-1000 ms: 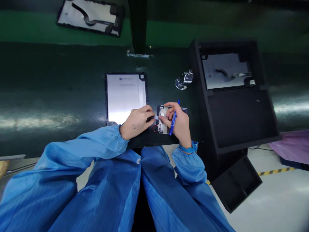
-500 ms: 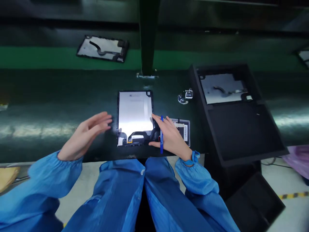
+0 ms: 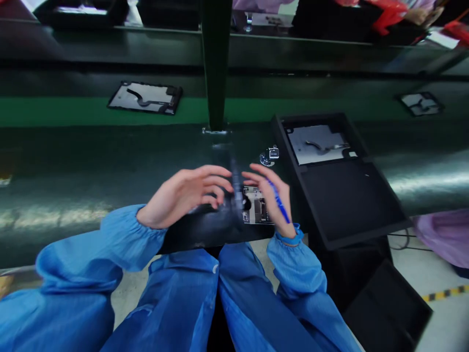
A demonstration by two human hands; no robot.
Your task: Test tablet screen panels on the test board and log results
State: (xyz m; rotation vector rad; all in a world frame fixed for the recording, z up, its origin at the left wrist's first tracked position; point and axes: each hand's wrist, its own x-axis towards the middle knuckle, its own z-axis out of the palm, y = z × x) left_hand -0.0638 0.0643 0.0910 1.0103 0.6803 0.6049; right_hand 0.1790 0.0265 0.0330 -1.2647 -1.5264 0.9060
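Note:
My left hand (image 3: 185, 193) and my right hand (image 3: 269, 193) meet over a tablet panel (image 3: 208, 227) at the near edge of the dark green bench. The panel is tilted up with its dark side toward me and is smeared by motion. My left fingers curl over its far edge. My right hand keeps a blue pen (image 3: 280, 208) between its fingers and touches the panel's right end. A small board with a label (image 3: 258, 211) lies under my right hand.
An open black case (image 3: 351, 200) stands to the right, with another panel (image 3: 317, 144) in its upper section. A metal tally counter (image 3: 270, 155) sits by it. A green post (image 3: 215, 63) rises behind. More panels (image 3: 144, 98) lie on the green belt.
My left hand swung back from the left onto the panel. The panel, flat with its silver face up before, is now tipped up with its dark side toward me. The view has tilted upward.

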